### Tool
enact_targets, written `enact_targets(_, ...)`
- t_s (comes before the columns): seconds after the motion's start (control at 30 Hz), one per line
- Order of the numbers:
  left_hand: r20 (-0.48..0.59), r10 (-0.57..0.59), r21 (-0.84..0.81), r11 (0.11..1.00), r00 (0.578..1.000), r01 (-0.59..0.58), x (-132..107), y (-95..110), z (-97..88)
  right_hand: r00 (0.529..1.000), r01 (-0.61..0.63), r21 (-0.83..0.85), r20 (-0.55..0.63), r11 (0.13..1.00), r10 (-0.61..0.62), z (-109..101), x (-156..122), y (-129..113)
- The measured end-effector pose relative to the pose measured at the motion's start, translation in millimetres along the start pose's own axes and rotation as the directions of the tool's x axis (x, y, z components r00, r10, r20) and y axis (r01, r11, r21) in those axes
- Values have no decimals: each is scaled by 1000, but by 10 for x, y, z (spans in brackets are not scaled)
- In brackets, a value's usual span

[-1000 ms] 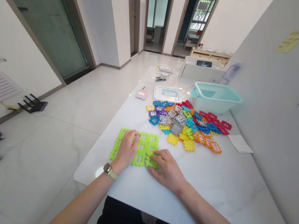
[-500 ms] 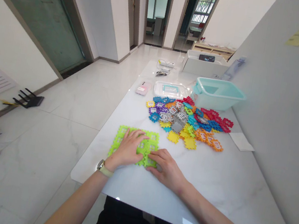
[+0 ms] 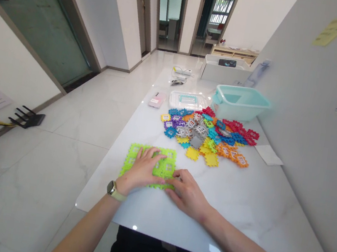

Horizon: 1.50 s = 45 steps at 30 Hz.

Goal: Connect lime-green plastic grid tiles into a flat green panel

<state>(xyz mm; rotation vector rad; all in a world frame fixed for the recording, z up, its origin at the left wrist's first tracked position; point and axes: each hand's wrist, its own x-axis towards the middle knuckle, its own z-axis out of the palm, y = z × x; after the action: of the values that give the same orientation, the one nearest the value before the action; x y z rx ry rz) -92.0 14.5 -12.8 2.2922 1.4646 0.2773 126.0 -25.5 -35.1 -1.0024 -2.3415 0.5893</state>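
A flat sheet of interlocking lime green plastic puzzle pieces lies near the front edge of the white marble table. My left hand rests palm down on its middle, fingers spread, with a watch on the wrist. My right hand sits at the sheet's lower right edge, fingertips against the green pieces. Both hands hide much of the sheet. Beyond them lies a loose pile of multicoloured window-patterned pieces, apart from both hands.
Behind the pile stand a teal plastic tub, a clear plastic box, a pink phone and a white box. A white paper sheet lies at the right. A grey wall runs along the table's right side.
My left hand has flattened and turned rightward across the green sheet, where it earlier gripped more upright near the top. The right hand has barely moved. The view has shifted slightly.
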Motion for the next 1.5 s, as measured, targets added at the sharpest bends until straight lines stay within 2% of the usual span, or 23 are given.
enact_targets(0.17,75,-89,87,993,993,83,175,116,-92,998,-43,-76,36,996,46,-12,-30,-116)
enact_targets(0.33,184,-80,136,989,980,55,233,101,-150,992,-81,-134,88,988,93,-40,-15,-207)
enact_targets(0.43,174,-72,155,987,982,45,196,82,-146,994,-66,-87,75,994,73,-65,-13,-187)
enact_targets(0.57,130,-64,147,988,989,45,166,91,-123,999,-49,84,11,995,48,-133,-18,-96)
enact_targets(0.63,94,-61,137,989,994,48,156,87,-107,996,-50,124,-67,991,58,-199,-10,27)
enact_targets(0.73,56,-46,134,990,997,38,115,50,-52,964,-85,31,-252,996,90,-369,38,384)
enact_targets(0.83,50,8,176,984,999,-16,31,1,45,890,-250,-124,-421,960,177,-592,118,854)
enact_targets(0.9,22,50,231,971,998,-54,-32,-14,111,841,-400,-250,-483,882,245,-708,161,1117)
enact_targets(1.0,-15,81,283,956,997,-73,-108,5,167,822,-457,-313,-505,833,261,-771,178,1315)
enact_targets(1.17,-66,88,294,954,994,-65,-207,105,193,841,-406,-356,-507,841,191,-749,116,1277)
enact_targets(1.37,-90,58,304,952,994,-28,-354,246,290,847,-283,-381,-530,880,43,-734,66,1030)
enact_targets(1.43,-84,52,313,950,995,-23,-395,282,317,876,-236,-377,-481,896,29,-666,76,913)
enact_targets(1.5,-82,47,324,946,996,-18,-426,305,328,914,-226,-369,-401,902,65,-582,93,818)
